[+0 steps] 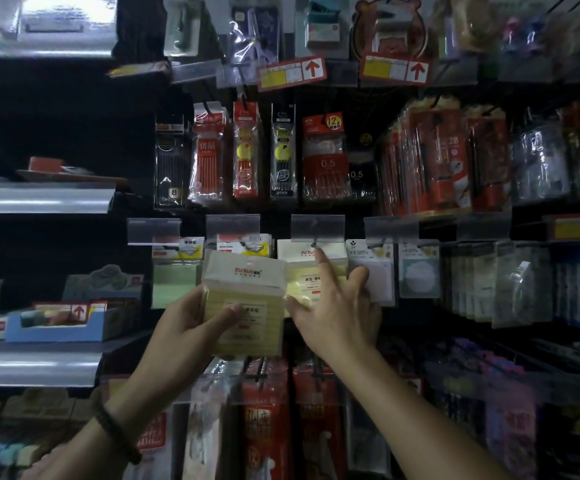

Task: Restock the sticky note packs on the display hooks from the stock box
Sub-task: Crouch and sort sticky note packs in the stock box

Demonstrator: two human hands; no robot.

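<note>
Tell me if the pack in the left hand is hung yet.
Not hung: the left hand grips the yellow pack, and its hang hole is empty.

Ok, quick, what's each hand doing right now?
Left hand: grips a yellow sticky note pack.
Right hand: open, fingers spread over the hung packs.

The pack of pale yellow sticky notes [247,306] that I gripped in my left hand [191,323] sat in a clear wrapper. It had a white header card with red lettering and a punched hang hole. It stood upright, off any peg, just left of and below the display hook [314,243]. On that hook hung a matching yellow pack [299,271], facing me, its header right under the hook. My right hand [337,313] was spread over its front, forefinger up by the hook.
</note>
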